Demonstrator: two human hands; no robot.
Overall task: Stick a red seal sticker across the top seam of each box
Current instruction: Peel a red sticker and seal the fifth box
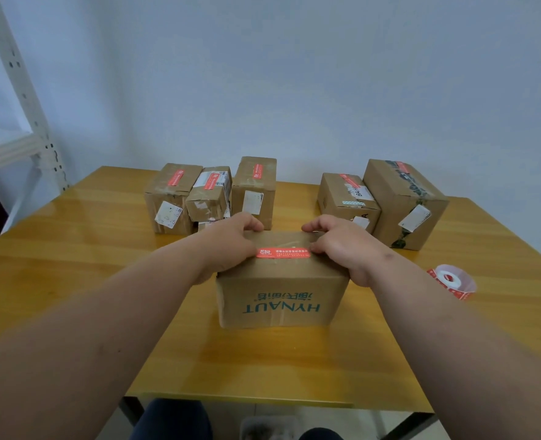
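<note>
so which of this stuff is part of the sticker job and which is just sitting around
Part of the job:
near box
red sticker
sticker roll
five back boxes, already stickered
left hand
right hand

Just there:
table
metal shelf

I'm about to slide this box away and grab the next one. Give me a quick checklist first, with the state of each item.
1. Sticker lies on top of the HYNAUT box: ok.
2. Sticker ends pressed flat: cannot tell, the left hand and right hand cover them.
3. Sticker crosses the seam: cannot tell, seam not clear.
4. Sticker roll on the table, at the right: ok.
5. Five back boxes carry red stickers: ok.
6. Unsealed box left: cannot tell, none in view.
</note>
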